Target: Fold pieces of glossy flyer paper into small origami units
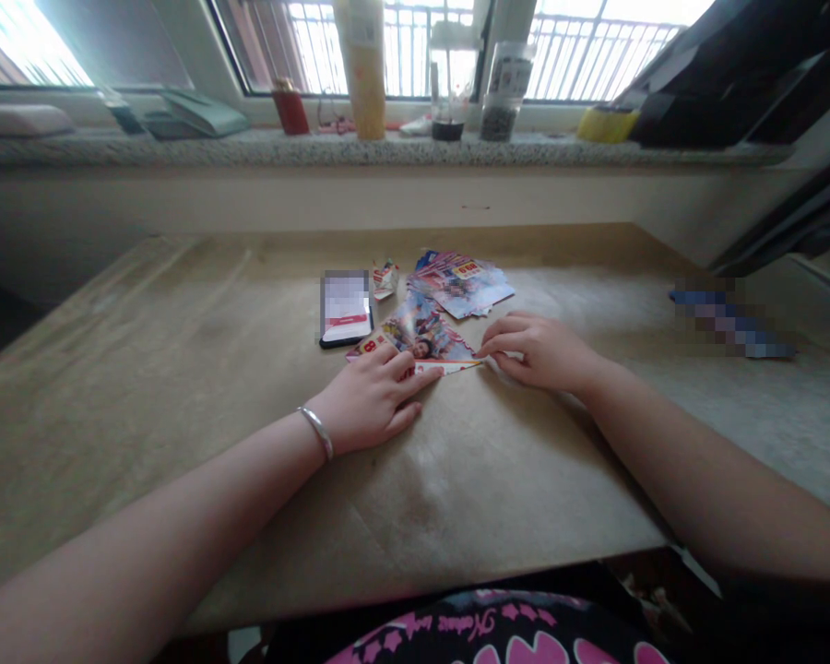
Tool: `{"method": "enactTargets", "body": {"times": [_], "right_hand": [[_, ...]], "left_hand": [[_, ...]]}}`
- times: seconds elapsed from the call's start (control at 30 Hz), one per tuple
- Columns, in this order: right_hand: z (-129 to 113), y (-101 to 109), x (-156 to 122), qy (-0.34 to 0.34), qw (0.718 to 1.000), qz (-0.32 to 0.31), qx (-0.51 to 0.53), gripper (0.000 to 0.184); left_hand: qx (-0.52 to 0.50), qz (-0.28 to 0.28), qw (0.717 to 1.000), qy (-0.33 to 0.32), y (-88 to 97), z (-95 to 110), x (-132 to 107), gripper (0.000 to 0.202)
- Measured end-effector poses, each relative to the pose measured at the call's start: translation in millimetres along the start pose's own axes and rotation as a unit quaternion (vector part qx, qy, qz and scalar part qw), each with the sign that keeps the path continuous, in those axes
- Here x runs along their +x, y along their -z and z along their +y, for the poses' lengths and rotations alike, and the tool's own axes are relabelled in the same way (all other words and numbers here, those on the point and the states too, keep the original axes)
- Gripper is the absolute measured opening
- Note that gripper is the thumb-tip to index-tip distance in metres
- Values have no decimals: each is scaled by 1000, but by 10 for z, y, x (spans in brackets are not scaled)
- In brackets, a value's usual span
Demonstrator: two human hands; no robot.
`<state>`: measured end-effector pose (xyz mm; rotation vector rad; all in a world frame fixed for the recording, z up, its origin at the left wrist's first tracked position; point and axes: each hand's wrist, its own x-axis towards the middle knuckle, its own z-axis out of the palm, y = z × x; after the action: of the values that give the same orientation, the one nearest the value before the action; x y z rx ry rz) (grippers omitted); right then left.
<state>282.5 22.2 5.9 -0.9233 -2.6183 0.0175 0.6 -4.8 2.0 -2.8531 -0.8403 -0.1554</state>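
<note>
A colourful printed paper sheet [425,337] lies on the brown table [180,387] between my hands. My left hand [370,401], with a silver bracelet at the wrist, rests flat on the sheet's left corner, fingers stretched out. My right hand [543,350] presses the sheet's right tip with curled fingertips. A second stack of printed paper [460,281] lies just behind, and a small folded scrap [385,277] sits to its left.
A phone [346,309] lies left of the sheets. A blue blurred object [729,323] lies at the right. The window sill [360,148] behind holds a yellow bottle [366,69], a red cup [290,106], jars and a yellow item.
</note>
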Motion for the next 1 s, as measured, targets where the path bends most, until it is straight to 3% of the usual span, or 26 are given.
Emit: {"method": "enactTargets", "body": {"times": [0.23,0.6,1.0], "right_hand": [[-143,-70,79,49,998,-38,-18,27],[-276,-195,184,71,997,-18,-4,29],[-281,-195,202,78,997,-21,-18,30]], "left_hand": [[-3,-7,1000,2,13,9,6,48],[12,-1,1000,-7,6,-1,-3,51],[40,16,999,-15,5,5,37,42]]}}
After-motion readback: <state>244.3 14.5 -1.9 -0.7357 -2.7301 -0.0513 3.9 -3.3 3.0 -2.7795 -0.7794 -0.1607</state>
